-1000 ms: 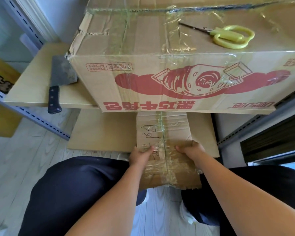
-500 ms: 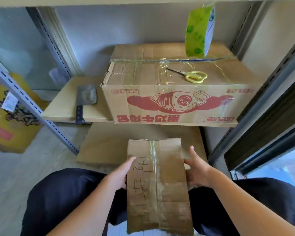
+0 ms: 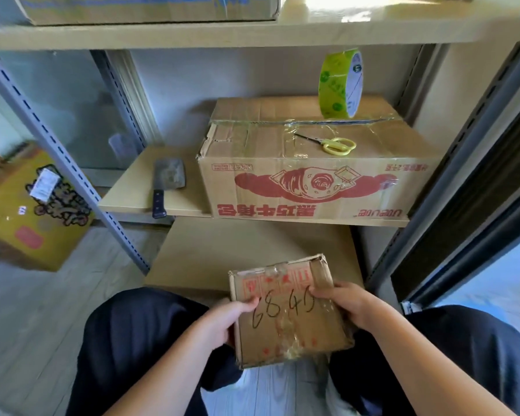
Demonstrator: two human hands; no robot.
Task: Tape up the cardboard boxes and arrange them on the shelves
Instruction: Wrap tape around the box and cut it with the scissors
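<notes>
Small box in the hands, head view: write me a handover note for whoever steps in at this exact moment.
Left hand and right hand both grip the small box, held over the lap, the face marked 68 40 up, old tape on it.
The big box sits taped on the middle shelf; the tape roll stands on it, the scissors lie on it. A cleaver lies left of it.
Done: big box taped and shelved.
Left: check the small box's seams, tape if needed, then shelve it, perhaps on the lower board.
</notes>
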